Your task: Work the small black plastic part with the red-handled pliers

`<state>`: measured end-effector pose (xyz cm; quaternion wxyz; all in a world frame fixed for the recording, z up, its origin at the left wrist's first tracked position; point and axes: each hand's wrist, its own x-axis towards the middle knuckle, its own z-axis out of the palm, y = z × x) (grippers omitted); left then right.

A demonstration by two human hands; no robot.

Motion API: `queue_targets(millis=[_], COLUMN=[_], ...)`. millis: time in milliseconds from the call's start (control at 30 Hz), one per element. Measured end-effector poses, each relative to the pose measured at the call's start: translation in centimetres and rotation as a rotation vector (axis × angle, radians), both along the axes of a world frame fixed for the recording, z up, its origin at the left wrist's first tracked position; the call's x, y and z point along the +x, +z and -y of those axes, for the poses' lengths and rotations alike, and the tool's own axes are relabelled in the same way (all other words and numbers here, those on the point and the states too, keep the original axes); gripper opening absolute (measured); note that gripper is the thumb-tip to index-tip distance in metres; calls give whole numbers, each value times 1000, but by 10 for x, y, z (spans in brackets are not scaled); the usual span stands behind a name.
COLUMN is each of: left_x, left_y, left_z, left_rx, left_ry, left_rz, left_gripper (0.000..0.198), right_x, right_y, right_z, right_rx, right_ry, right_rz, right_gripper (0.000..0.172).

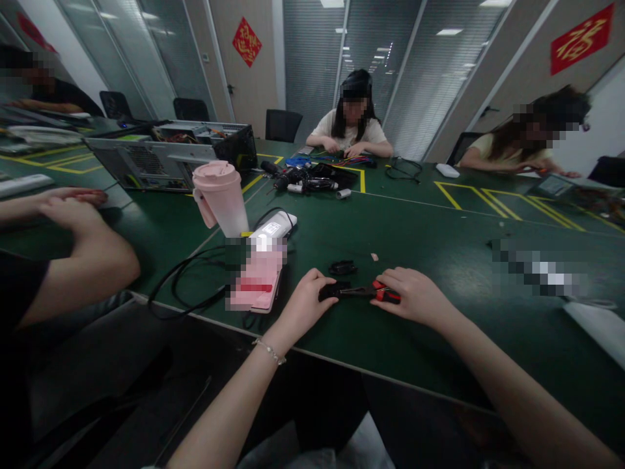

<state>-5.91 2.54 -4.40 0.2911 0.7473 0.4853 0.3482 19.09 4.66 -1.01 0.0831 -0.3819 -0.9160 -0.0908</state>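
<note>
My right hand (pixel 415 294) is closed round the red and black handles of a pair of pliers (pixel 375 292) just above the green table (pixel 400 228). The jaws point left to a small black part (pixel 330 290) that my left hand (pixel 306 296) pinches between thumb and fingers. The jaws meet the part; what the part is I cannot make out. Another small black piece (pixel 342 267) lies on the table just behind my hands. A thin bracelet sits on my left wrist.
Left of my hands lie a pink item (pixel 258 277), a black cable (pixel 188 283), a white device (pixel 274 227) and a pink lidded cup (pixel 222 197). An open computer case (pixel 170 153) stands further left. A neighbour's arm (pixel 73 260) rests at left; two people work across the table.
</note>
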Motion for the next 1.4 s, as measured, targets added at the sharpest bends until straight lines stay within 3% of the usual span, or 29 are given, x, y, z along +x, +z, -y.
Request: queue_targets(millis=[1100, 1400], left_x=[1, 0], left_y=[-3, -3], left_z=[-1, 0], left_rx=[16, 6], left_ry=[13, 12], left_rz=[-23, -15], left_gripper=[31, 30], right_x=[4, 2], right_y=[-4, -4], right_z=[-4, -2], right_rx=[55, -54], right_ry=[35, -15], right_rz=[1, -25], right_gripper=[39, 40])
